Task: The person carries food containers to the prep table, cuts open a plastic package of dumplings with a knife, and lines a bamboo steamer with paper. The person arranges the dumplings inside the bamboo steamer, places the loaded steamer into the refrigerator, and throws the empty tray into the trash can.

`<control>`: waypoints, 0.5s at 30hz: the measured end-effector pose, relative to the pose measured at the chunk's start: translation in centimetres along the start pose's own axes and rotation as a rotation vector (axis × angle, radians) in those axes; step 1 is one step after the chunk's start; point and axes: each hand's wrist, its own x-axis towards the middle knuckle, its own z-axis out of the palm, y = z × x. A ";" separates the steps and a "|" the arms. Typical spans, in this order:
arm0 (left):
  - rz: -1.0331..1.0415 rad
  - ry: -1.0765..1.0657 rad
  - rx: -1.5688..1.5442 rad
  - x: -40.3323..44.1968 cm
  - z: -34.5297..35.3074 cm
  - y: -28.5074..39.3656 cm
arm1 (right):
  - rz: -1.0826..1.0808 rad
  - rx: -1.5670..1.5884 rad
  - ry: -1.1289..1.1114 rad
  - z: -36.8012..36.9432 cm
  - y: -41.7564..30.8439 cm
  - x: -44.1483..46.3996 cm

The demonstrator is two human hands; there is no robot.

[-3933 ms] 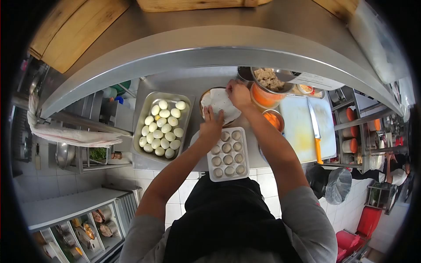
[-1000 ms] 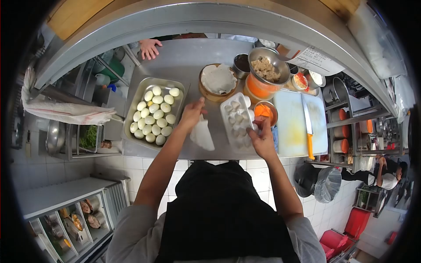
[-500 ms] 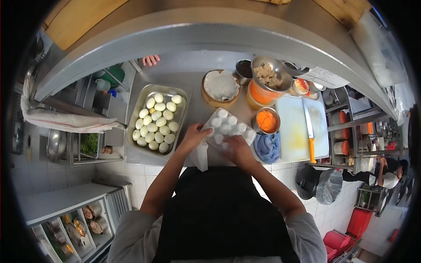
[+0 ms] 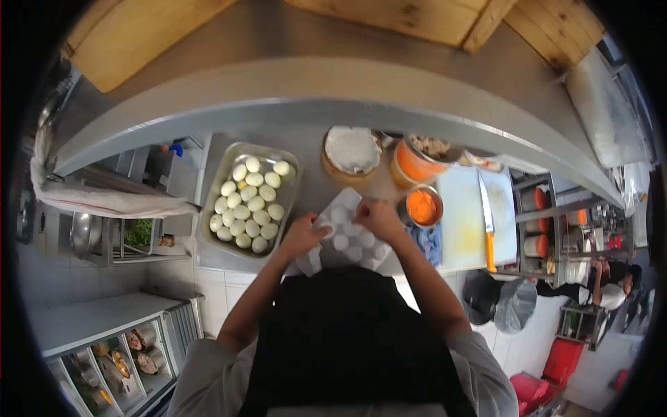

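Note:
A pale, see-through tray with rounded white bumps or pieces in rows (image 4: 352, 238) lies slantwise at the near edge of the steel counter. My left hand (image 4: 303, 235) grips its left side, thumb over the rim. At its upper right, my right hand (image 4: 379, 218) has curled fingers pressed together; what is between them cannot be made out. A whitish sheet or wrapper (image 4: 310, 261) hangs beneath my left hand. Left of the tray stands a metal pan (image 4: 294, 169) full of peeled boiled eggs (image 4: 255, 203).
Behind the tray is a round paper-lined steamer (image 4: 353, 150). To the right are a metal bowl of orange food (image 4: 421, 207), a blue cloth (image 4: 429, 243), and a cutting board (image 4: 458, 222) with an orange-handled knife (image 4: 489, 233). A steel shelf edge (image 4: 333, 111) crosses above; a person (image 4: 611, 285) is far right.
My right hand has moved from the tray's near side up to its upper right edge, and the tray has turned. The view has shifted, bringing more of the overhead shelf in.

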 end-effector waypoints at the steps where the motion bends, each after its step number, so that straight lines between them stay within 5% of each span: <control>1: -0.005 -0.011 -0.008 -0.7 0.1 0.4 | 0.008 -0.004 0.075 -1.3 -0.2 -0.6; 3: -0.086 -0.086 -0.047 0.1 -1.3 1.3 | 0.013 -0.053 0.075 -3.2 0.3 -0.2; 8: 0.264 0.041 -0.148 1.5 -1.2 0.5 | 0.200 0.258 -0.195 -3.3 4.2 -0.3; 10: -0.017 -0.210 -0.021 1.7 -3.2 3.6 | 0.196 0.428 -0.271 -2.9 3.3 -0.2; 15: -0.004 -0.197 0.212 3.4 -2.6 5.1 | 0.225 0.307 -0.225 -1.2 4.1 -0.3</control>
